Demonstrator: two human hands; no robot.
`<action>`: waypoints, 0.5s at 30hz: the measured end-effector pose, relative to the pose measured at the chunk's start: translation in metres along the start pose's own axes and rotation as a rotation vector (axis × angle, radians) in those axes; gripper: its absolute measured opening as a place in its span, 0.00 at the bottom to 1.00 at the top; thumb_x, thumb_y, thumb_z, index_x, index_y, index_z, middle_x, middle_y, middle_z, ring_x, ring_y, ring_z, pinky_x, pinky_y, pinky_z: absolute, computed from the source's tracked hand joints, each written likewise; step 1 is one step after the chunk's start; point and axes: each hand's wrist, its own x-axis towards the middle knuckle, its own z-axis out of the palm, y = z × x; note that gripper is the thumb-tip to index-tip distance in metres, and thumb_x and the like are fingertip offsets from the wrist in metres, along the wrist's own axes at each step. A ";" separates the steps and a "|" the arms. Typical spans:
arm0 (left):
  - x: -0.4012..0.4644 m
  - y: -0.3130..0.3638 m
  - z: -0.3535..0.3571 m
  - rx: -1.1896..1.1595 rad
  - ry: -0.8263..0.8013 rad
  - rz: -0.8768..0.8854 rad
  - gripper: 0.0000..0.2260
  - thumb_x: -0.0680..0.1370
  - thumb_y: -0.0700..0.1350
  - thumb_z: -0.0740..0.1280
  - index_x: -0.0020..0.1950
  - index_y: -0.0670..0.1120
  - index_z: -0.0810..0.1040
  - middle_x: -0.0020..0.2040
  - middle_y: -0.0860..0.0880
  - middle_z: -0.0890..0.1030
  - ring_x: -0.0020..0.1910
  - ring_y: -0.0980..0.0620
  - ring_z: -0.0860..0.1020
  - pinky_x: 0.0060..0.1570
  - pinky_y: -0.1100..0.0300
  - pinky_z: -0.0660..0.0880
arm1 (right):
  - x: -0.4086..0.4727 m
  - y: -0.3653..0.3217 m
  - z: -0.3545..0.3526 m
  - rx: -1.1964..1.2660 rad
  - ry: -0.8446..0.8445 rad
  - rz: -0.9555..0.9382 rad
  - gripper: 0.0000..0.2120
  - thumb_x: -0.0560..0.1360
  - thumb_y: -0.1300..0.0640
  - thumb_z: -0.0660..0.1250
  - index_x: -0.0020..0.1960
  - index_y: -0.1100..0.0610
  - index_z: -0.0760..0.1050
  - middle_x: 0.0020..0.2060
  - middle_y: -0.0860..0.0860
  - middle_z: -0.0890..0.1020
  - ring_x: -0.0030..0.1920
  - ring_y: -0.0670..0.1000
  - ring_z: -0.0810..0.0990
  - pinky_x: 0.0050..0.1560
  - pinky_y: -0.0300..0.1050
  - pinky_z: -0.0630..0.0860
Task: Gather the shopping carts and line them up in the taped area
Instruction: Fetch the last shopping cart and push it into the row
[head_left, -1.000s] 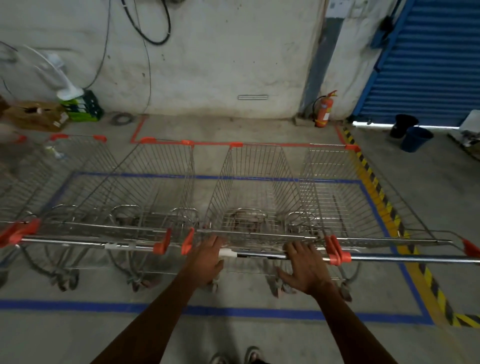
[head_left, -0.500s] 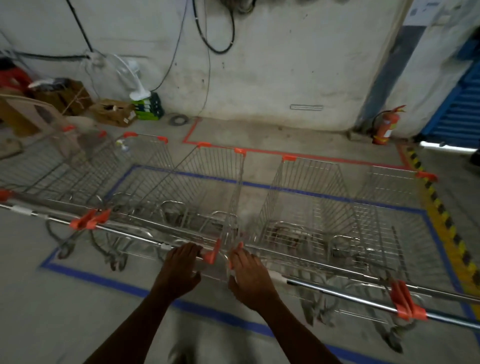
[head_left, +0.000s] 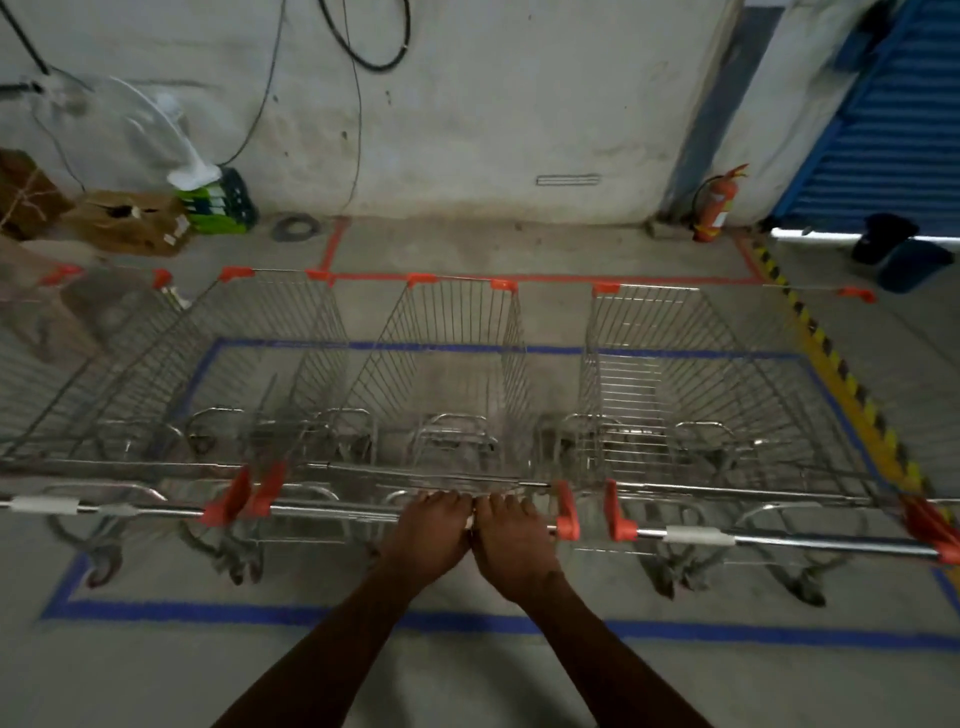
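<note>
Several wire shopping carts with orange corner caps stand side by side inside the blue taped rectangle (head_left: 311, 616) on the floor. The middle cart (head_left: 452, 364) is straight ahead of me. Its chrome handle bar (head_left: 337, 512) runs across below the basket. My left hand (head_left: 426, 535) and my right hand (head_left: 514, 540) grip that bar side by side, touching each other, fingers curled over it. A cart (head_left: 249, 364) stands to its left and another cart (head_left: 691, 374) to its right. A further cart (head_left: 67, 364) at the far left reaches past the tape's left edge.
A yellow-black hazard stripe (head_left: 841, 374) runs along the right of the taped area and red tape (head_left: 519, 279) lies behind it. By the back wall are a fire extinguisher (head_left: 719, 205), dark buckets (head_left: 904, 260), cardboard boxes (head_left: 124, 221) and a white fan (head_left: 171, 140).
My hands, spread apart on a handle a second ago, shifted left along the row and now sit pressed together on one bar. The view swung left and back.
</note>
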 end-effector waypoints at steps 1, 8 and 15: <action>-0.002 -0.011 0.000 0.003 -0.007 0.025 0.13 0.69 0.55 0.66 0.51 0.51 0.79 0.45 0.51 0.84 0.43 0.49 0.83 0.46 0.54 0.77 | 0.003 -0.003 0.001 -0.023 0.002 0.043 0.18 0.74 0.45 0.61 0.58 0.55 0.74 0.48 0.54 0.80 0.47 0.59 0.80 0.50 0.56 0.74; -0.017 -0.093 0.000 0.058 -0.081 -0.005 0.15 0.78 0.59 0.61 0.56 0.51 0.77 0.49 0.49 0.84 0.48 0.46 0.82 0.47 0.55 0.77 | -0.001 0.008 -0.003 -0.084 0.054 0.186 0.34 0.75 0.24 0.53 0.56 0.53 0.77 0.45 0.53 0.83 0.47 0.58 0.81 0.52 0.57 0.72; -0.008 -0.079 -0.007 0.132 -0.118 -0.020 0.12 0.78 0.55 0.62 0.55 0.51 0.79 0.51 0.48 0.84 0.49 0.47 0.83 0.47 0.55 0.76 | -0.007 0.017 -0.011 -0.031 0.109 0.193 0.37 0.74 0.20 0.49 0.51 0.52 0.77 0.45 0.52 0.83 0.47 0.56 0.80 0.52 0.54 0.72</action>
